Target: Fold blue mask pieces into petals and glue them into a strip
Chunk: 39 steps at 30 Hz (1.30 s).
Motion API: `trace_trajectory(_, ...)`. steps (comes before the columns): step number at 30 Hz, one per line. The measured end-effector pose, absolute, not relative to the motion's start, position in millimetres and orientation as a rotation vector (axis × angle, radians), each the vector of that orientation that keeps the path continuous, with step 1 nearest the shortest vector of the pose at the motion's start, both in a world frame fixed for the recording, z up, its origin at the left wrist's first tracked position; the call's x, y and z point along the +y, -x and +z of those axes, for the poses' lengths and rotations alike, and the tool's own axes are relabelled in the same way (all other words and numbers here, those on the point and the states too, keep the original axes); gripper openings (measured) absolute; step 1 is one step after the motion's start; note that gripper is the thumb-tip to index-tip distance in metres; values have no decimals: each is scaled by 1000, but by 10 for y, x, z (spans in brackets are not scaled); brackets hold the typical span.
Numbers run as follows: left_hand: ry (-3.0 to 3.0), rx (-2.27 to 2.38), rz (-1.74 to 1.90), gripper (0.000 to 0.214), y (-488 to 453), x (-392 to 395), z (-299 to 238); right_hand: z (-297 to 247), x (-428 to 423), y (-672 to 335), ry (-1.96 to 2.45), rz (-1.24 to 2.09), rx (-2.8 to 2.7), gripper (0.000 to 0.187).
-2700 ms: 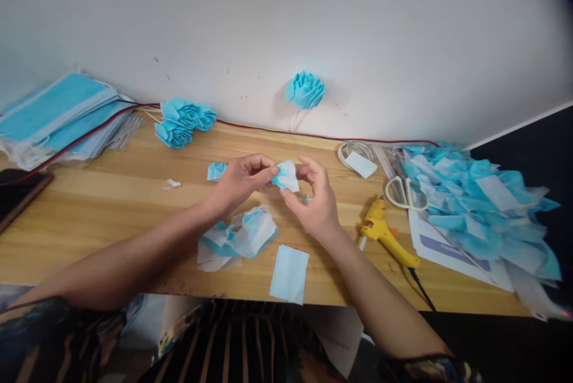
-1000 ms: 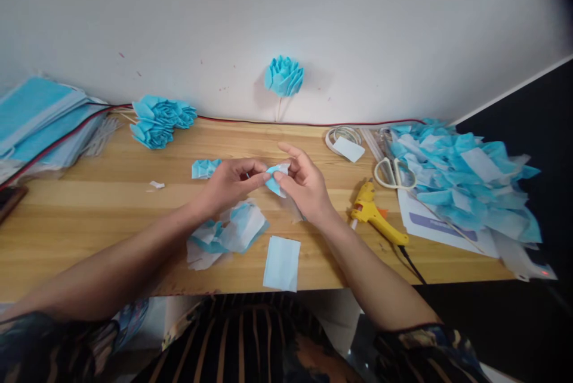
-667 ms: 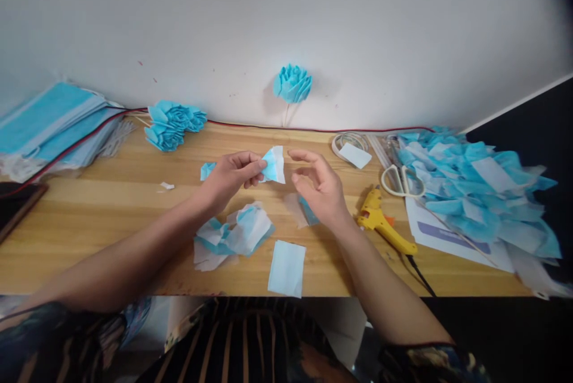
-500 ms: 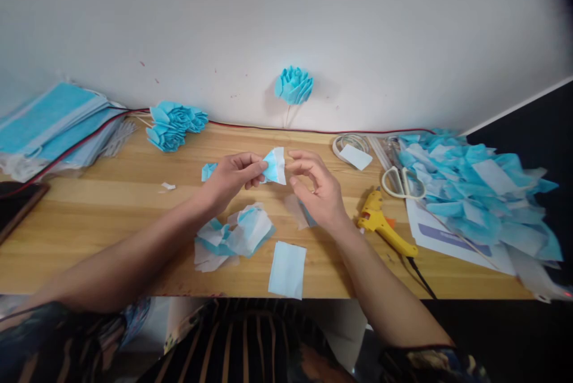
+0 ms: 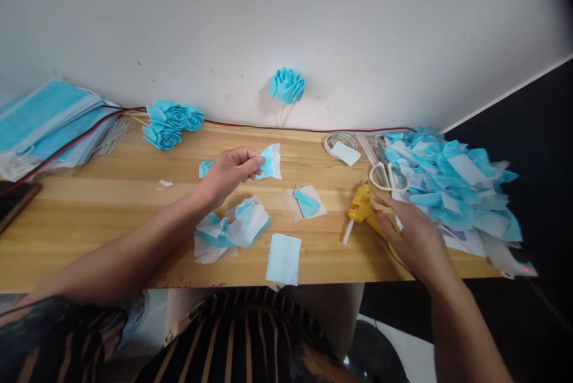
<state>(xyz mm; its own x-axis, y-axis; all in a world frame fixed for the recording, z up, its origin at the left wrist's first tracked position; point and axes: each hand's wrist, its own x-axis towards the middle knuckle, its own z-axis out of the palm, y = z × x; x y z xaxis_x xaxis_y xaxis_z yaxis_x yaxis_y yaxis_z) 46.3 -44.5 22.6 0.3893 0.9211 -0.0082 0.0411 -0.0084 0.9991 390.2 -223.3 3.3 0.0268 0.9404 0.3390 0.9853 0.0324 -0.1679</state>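
My left hand (image 5: 229, 173) pinches a small folded blue and white piece (image 5: 271, 162) above the middle of the wooden table (image 5: 89, 216). My right hand (image 5: 414, 238) lies over the handle of the yellow glue gun (image 5: 360, 209) on the right, fingers spread and touching it. Between the two hands a small blue and white scrap (image 5: 308, 203) rests on the wood. A crumpled heap of blue and white cuttings (image 5: 233, 229) sits under my left wrist, and a pale blue rectangle (image 5: 283, 259) lies at the front edge.
White scissors (image 5: 387, 176) and a tape roll (image 5: 339, 143) lie right of centre. A big pile of blue cut pieces (image 5: 452, 183) fills the right end. Blue flowers (image 5: 172, 121) and a stack of face masks (image 5: 49, 120) sit far left. One flower (image 5: 286, 85) leans on the wall.
My right hand has left the folded piece and swung right onto the glue gun. My left hand still holds the piece in about the same spot.
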Motion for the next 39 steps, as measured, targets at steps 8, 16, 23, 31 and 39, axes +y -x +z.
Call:
trace_trajectory(8, -1424, 931, 883, 34, -466, -467, 221, -228, -2278, -3920, 2001, -291, -2187, 53)
trace_trajectory(16, -1463, 911, 885, 31, -447, -450, 212, -243, -2200, -3883, 2015, -393, -2172, 60)
trace_trajectory(23, -1482, 913, 886, 32, -459, -449, 230, -126, -2235, -3976, 2028, -282, -2199, 60)
trace_trajectory(31, -1511, 852, 826, 30, -486, -537, 259, 301, -1932, -3182, 1610, -36, -2018, 29)
trace_trajectory(39, -1535, 809, 819, 32, -487, -554, 255, 169, -1404, -2529, 1232, 335, -1935, 22)
